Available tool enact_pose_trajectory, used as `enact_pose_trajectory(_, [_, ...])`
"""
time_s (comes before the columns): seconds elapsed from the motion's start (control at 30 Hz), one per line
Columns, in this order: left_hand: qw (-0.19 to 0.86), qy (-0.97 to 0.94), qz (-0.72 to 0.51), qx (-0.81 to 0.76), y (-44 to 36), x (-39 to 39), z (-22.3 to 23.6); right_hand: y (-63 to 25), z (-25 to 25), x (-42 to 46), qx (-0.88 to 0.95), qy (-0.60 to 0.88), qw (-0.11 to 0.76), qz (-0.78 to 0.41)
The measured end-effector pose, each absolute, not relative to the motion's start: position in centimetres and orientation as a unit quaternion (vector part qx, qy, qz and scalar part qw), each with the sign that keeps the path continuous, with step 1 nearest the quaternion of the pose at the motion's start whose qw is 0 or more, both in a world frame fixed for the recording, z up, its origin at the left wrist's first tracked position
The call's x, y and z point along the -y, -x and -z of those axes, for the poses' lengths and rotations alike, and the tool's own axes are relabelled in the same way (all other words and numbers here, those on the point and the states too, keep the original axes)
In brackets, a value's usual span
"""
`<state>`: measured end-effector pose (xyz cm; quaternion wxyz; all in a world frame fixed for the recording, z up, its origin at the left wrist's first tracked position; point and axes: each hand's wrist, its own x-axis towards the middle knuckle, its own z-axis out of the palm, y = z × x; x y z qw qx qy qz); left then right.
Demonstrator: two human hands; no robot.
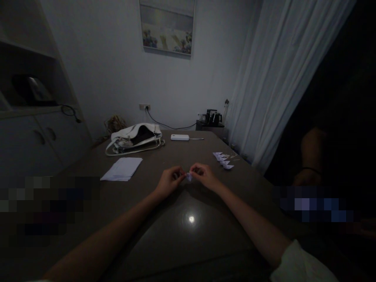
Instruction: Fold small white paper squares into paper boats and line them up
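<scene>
In the head view, a small paper piece [188, 177] is pinched between the fingertips of the left hand [170, 181] and the right hand [206, 178], over the table [164, 246]. Room is left between the hands and the paper stack [122, 169] to the left; folded papers [223, 160] are set near the table's right edge.
</scene>
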<state>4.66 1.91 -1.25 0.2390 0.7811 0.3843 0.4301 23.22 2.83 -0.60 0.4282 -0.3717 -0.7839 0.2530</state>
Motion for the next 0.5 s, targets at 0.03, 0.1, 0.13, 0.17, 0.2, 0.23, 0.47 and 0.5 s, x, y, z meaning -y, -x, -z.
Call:
enact_pose_trajectory(0.03, [0.254, -0.771, -0.438, -0.387, -4.67, -1.93, 1.21, -23.29, 0.73, -3.05, 0.773, 0.372, 0.441, -0.264])
enact_pose_trajectory(0.1, [0.289, -0.75, -0.451, -0.388, -4.69, -1.94, 1.11, -23.37, 0.93, -3.38, 0.753, 0.365, 0.462, -0.293])
enact_pose_trajectory(0.13, [0.301, -0.74, -0.46, -0.389, -4.7, -1.94, 1.06, -23.36, 0.99, -3.48, 0.744, 0.36, 0.47, -0.31])
enact_pose_trajectory(0.17, [0.309, -0.734, -0.466, -0.385, -4.69, -1.94, 1.02, -23.33, 1.03, -3.53, 0.735, 0.356, 0.475, -0.329])
enact_pose_trajectory(0.2, [0.316, -0.731, -0.469, -0.381, -4.67, -1.96, 0.99, -23.28, 1.03, -3.55, 0.723, 0.353, 0.479, -0.35])
enact_pose_trajectory(0.23, [0.324, -0.731, -0.467, -0.378, -4.65, -1.99, 0.98, -23.22, 1.01, -3.54, 0.713, 0.348, 0.485, -0.368])
enact_pose_trajectory(0.47, [0.329, -0.722, -0.478, -0.377, -4.68, -2.28, 1.45, -23.06, 1.04, -3.65, 0.663, 0.345, 0.514, -0.422])
enact_pose_trajectory(0.5, [0.324, -0.727, -0.476, -0.375, -4.74, -2.22, 1.51, -23.06, 1.11, -3.69, 0.665, 0.345, 0.512, -0.421])
